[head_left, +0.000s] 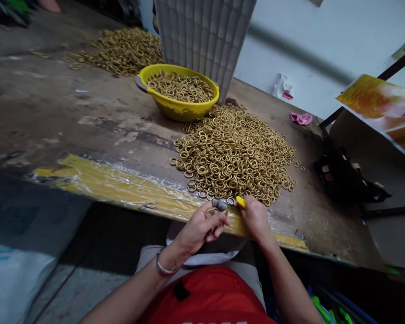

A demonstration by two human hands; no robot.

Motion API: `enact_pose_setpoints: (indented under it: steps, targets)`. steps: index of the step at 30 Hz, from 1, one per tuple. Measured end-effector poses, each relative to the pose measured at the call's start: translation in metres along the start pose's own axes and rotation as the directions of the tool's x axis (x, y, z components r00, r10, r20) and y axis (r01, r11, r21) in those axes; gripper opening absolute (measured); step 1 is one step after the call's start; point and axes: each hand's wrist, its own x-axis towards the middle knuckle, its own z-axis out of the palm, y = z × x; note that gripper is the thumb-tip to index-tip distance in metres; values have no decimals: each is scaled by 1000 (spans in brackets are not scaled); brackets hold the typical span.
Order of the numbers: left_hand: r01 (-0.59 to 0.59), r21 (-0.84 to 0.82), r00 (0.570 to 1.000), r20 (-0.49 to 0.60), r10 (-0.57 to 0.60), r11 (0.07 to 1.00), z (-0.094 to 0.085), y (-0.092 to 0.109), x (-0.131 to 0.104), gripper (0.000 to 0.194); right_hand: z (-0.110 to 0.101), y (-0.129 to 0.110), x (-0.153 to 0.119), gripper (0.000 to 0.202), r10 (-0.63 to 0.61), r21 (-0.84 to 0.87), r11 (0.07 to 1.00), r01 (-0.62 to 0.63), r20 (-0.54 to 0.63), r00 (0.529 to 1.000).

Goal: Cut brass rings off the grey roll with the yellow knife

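Note:
My left hand is closed around a few gold-coloured rings at the table's front edge; a grey covering wraps one fingertip. Just to its right, my right hand grips a yellow-handled knife, which looks like a utility knife. Its dark tip points left toward the left hand, and the blade itself is too small to make out. Directly beyond both hands spreads a large heap of gold rings, its nearest rings almost touching the knife.
A yellow basin full of rings stands behind the heap, against a grey ribbed panel. Farther left lies another ring pile. Yellow tape covers the table's front edge. A black bag and pink cloth are at right.

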Motion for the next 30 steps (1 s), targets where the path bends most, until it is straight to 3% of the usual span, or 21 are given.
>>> enact_pose_setpoints:
  steps: [2,4,6,9,13,16,23,26,28,30]
  targets:
    - [28,-63,999,39,-25,998,-3,1,-1,33,-1,5,1,9,-5,82,997,6,-16,1000]
    - [52,-107,996,80,-44,993,-7,-1,-1,31,-5,8,-2,11,-19,284,958,41,-80,997]
    - [67,-125,995,88,-56,990,-9,-6,1,33,-11,7,-9,19,-3,566,821,75,-127,992]
    - [91,-128,995,51,-85,988,-6,-13,5,32,-22,-2,-21,24,31,865,500,28,-50,998]
    - [104,-155,992,82,-92,982,0,-16,7,34,-27,-14,-30,29,23,971,216,-106,104,994]
    - [99,-177,989,126,-77,979,3,-13,4,33,-23,-17,-31,31,38,980,141,-137,133,990]
    - [118,-130,983,156,-97,984,8,-5,-1,32,-23,-19,-36,29,-9,968,239,-75,80,997]
    - [113,-78,987,124,-103,990,8,-5,-2,33,-28,-17,-39,25,-75,881,465,85,-56,996]
    - [92,-20,993,72,-90,996,7,-6,-3,33,-30,-14,-41,18,-169,735,642,218,-142,975]
    - [55,67,998,26,-57,996,5,-6,-4,33,-30,-12,-42,13,-253,575,762,297,-158,954]
